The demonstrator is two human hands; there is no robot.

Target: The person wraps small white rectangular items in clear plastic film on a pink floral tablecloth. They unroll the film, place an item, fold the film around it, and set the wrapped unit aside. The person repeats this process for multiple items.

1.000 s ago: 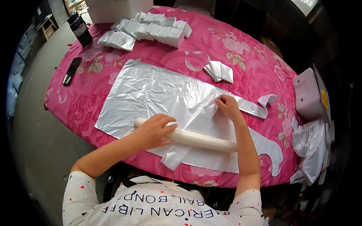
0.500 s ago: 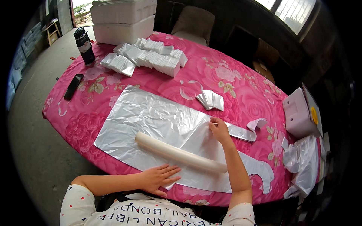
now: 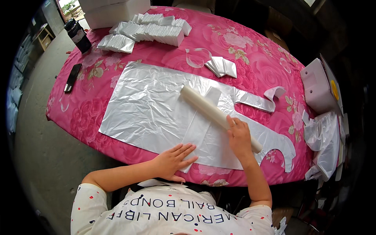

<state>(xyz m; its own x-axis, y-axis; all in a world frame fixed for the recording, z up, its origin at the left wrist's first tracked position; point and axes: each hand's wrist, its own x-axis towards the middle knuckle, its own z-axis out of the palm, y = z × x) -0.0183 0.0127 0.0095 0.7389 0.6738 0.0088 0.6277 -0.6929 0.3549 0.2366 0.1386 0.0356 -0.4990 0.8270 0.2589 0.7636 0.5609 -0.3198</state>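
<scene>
Film (image 3: 147,105) (silvery, creased) lies beneath a roll (image 3: 205,106).

Looks down from the wearer's head through the left of two side-by-side fisheye lenses. Faces forward over the shirt (image 3: 168,207) and across the tablecloth (image 3: 266,66). Sits near the silver sheet (image 3: 145,105), placed mid-view, and reaches beyond the white box (image 3: 117,15) to a bright doorway (image 3: 71,7). Shows upright and unmirrored, with straight edges curving.

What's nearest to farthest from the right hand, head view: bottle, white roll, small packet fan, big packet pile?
1. White roll: at the right hand.
2. Small packet fan: ahead, slightly left.
3. Big packet pile: farther ahead, left.
4. Bottle: far left.
</scene>
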